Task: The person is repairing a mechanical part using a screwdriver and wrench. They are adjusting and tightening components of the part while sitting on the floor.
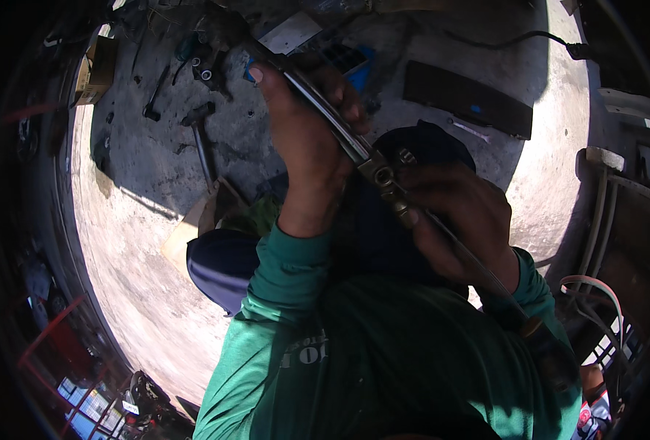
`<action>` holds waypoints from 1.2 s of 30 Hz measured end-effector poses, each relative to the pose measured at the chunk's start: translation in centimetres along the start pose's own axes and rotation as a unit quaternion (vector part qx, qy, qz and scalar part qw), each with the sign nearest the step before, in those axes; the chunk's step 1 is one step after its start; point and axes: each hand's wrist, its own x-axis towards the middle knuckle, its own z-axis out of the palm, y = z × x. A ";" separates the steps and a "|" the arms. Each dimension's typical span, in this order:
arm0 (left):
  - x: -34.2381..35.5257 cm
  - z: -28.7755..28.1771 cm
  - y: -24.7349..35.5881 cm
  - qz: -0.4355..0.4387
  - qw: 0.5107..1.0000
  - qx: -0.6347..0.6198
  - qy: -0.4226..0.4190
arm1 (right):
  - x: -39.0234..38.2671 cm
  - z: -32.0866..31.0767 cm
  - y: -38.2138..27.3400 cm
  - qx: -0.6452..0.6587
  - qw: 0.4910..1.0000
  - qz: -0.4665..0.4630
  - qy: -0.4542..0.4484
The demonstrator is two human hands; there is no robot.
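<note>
My left hand (306, 136) is wrapped round a long, shiny metal shaft (325, 106) that slants from the far left toward my right. A block-like joint (378, 172) with a round hole sits at its near end. Close by this joint, my right hand (460, 220) is closed on the thin blade of a long screwdriver (471, 260). Its dark handle with a yellowish collar lies back along my right sleeve. Fingers and shadow hide where the screwdriver's tip is and whether it touches the joint. The shaft's far end is lost in shadow.
A hammer (202, 143) lies on the concrete floor (138, 242) at the left, near dark metal parts (211, 71). A cardboard box (96, 71) stands farther left. A dark flat board (468, 99) and a wrench (468, 130) lie ahead right. Metal frames line the right.
</note>
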 end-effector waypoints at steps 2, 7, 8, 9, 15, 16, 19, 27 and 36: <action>0.2 -0.7 -0.1 -0.007 1.000 -0.008 -0.021 | -0.1 0.0 0.0 -0.001 1.000 0.008 0.002; 0.5 -1.4 -0.3 -0.033 0.995 -0.081 -0.049 | -0.9 1.3 0.5 0.004 1.000 -0.006 0.023; 0.5 -1.3 -0.3 -0.035 0.996 -0.076 -0.024 | -1.1 1.6 0.7 0.001 0.999 -0.015 0.038; 0.5 -1.0 -0.5 -0.036 0.997 -0.072 0.001 | -1.3 1.9 0.8 -0.002 0.998 -0.024 0.052; 0.8 -1.6 -0.6 -0.060 0.986 -0.158 0.008 | -1.2 2.4 1.4 -0.002 0.996 -0.057 0.069; 1.0 -2.0 -0.7 -0.052 0.988 -0.144 0.005 | -1.2 2.4 1.4 -0.001 0.996 -0.060 0.067; 1.3 -2.6 -1.0 -0.029 0.994 -0.105 0.003 | -1.6 2.4 1.0 0.024 0.998 -0.040 0.046; 1.0 -0.6 -1.0 -0.027 0.999 -0.021 0.025 | -0.2 0.7 -0.5 0.006 0.999 0.035 -0.004; 1.0 -0.6 -1.3 -0.013 1.000 0.013 0.015 | 1.1 0.1 -0.7 -0.006 0.996 0.075 -0.043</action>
